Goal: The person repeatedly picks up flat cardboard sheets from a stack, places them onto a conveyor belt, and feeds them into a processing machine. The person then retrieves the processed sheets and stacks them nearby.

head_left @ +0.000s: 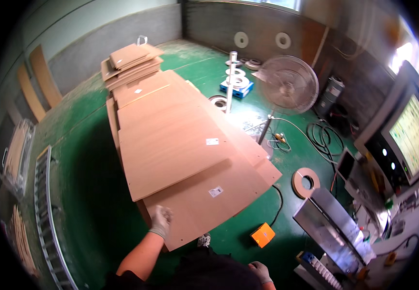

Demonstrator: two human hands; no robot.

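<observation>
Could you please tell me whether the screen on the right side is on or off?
On: the screen glows pale yellow-green, with darker marks across it, and it stands out brightly against its dark frame.

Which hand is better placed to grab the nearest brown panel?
Probably the left hand: it's by the brown panel, at its left edge; the right hand is well away from it.

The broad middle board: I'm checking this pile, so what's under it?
Beneath the broad middle board, a lower board juts out at the near end, bearing a white label. Anything further in is covered.
</observation>
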